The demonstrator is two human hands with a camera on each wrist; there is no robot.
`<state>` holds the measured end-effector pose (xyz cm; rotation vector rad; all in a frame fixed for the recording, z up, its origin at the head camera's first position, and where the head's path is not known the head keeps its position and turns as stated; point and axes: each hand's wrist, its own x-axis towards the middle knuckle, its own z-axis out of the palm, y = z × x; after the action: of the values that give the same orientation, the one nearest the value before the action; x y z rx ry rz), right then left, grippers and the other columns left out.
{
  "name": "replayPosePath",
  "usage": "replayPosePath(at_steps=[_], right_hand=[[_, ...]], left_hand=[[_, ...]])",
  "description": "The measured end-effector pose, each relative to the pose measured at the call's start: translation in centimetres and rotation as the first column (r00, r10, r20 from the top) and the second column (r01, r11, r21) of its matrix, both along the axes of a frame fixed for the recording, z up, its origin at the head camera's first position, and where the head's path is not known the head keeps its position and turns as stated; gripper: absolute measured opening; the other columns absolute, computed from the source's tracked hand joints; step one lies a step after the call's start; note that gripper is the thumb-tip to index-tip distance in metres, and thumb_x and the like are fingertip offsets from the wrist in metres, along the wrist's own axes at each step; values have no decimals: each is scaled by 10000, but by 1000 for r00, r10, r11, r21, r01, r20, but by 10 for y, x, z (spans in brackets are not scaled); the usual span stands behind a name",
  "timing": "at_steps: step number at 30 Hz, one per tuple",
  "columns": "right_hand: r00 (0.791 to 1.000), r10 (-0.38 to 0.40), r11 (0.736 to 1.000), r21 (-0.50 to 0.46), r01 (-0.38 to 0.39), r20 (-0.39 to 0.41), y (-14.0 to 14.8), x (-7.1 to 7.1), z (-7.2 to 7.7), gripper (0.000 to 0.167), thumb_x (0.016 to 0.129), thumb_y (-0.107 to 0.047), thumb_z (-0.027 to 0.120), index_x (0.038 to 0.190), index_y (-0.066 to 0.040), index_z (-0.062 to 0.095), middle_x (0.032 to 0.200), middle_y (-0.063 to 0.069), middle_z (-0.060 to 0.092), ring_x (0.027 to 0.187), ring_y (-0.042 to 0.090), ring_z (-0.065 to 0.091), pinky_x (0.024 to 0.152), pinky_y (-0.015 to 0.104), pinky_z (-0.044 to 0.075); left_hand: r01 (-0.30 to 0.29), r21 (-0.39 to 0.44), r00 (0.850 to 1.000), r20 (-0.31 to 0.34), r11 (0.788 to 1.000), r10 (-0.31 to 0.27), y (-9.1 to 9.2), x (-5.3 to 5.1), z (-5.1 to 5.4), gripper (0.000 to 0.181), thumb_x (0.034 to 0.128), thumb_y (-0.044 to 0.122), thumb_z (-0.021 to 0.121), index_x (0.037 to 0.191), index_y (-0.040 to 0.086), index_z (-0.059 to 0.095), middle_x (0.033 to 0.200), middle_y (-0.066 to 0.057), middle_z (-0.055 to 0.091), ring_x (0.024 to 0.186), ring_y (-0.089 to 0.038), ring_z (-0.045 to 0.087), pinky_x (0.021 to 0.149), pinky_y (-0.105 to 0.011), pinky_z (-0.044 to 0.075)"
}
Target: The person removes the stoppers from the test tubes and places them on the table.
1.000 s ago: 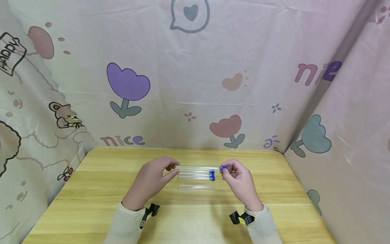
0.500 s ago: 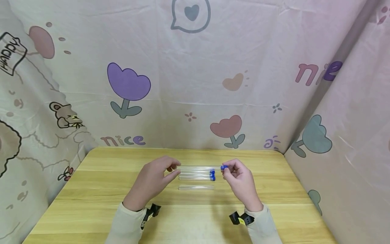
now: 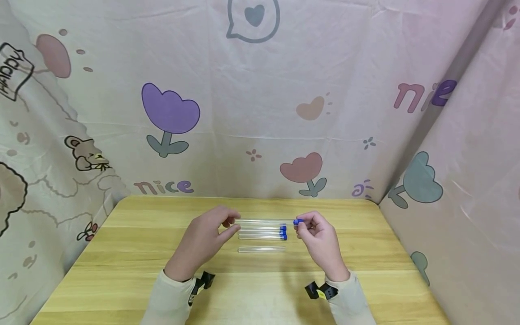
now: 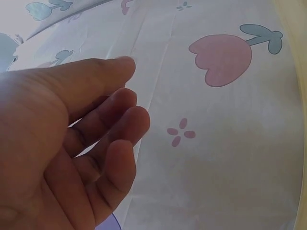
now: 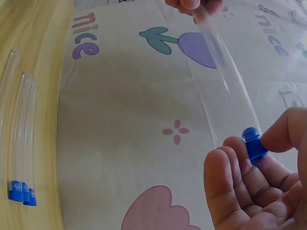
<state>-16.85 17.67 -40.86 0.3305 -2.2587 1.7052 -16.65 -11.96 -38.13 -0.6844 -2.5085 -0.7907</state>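
A clear test tube (image 3: pixel 264 221) lies level between my two hands, above the table. My left hand (image 3: pixel 207 237) pinches its left end between thumb and fingers. At the other end, my right hand (image 3: pixel 319 241) has thumb and fingers on a blue cap (image 5: pixel 254 144), which sits at the tube's mouth. Below the held tube in the head view, three test tubes with blue caps (image 3: pixel 283 233) lie side by side. One uncapped tube (image 3: pixel 262 249) lies apart, nearer to me. In the left wrist view, the tube between the left fingers (image 4: pixel 125 120) is hardly visible.
The wooden table (image 3: pixel 260 289) carries the lying tubes in its middle. A printed cloth (image 3: pixel 227 104) hangs behind it and along both sides. Each wrist wears a black camera mount, one at the left sleeve (image 3: pixel 201 287), one at the right (image 3: pixel 322 290).
Both hands keep their hold on the tube and cap, almost still. The whole view shifts very slightly; the lying tubes have not moved.
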Motion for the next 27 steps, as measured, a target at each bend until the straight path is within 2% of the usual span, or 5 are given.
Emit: replayPosePath(at_steps=[6, 15, 27], right_hand=[[1000, 23, 1000, -15, -23, -2, -2, -1, 0, 100, 1036, -12, 591, 1089, -17, 676, 948, 150, 693, 818, 156, 683, 752, 297, 611], [998, 45, 999, -11, -45, -34, -3, -2, -1, 144, 1068, -103, 570, 1113, -9, 670, 949, 128, 689, 850, 143, 685, 767, 302, 611], [998, 59, 998, -17, -60, -35, -2, -2, -1, 125, 1062, -94, 581, 1118, -15, 660, 947, 142, 683, 841, 152, 687, 768, 319, 613]], left_hand=[[-10, -7, 1000, -5, 1000, 10, -1, 0, -1, 199, 917, 232, 813, 1096, 175, 749, 937, 138, 657, 827, -23, 609, 728, -266, 557], [-17, 4, 1000, -10, 1000, 17, -3, -2, -2, 172, 953, 264, 770, 1101, 181, 746, 932, 136, 651, 793, -18, 573, 694, -255, 534], [2, -3, 1000, -25, 1000, -2, -3, -3, -4, 147, 1002, 286, 703, 1091, 172, 730, 936, 135, 636, 758, -24, 550, 694, -265, 534]])
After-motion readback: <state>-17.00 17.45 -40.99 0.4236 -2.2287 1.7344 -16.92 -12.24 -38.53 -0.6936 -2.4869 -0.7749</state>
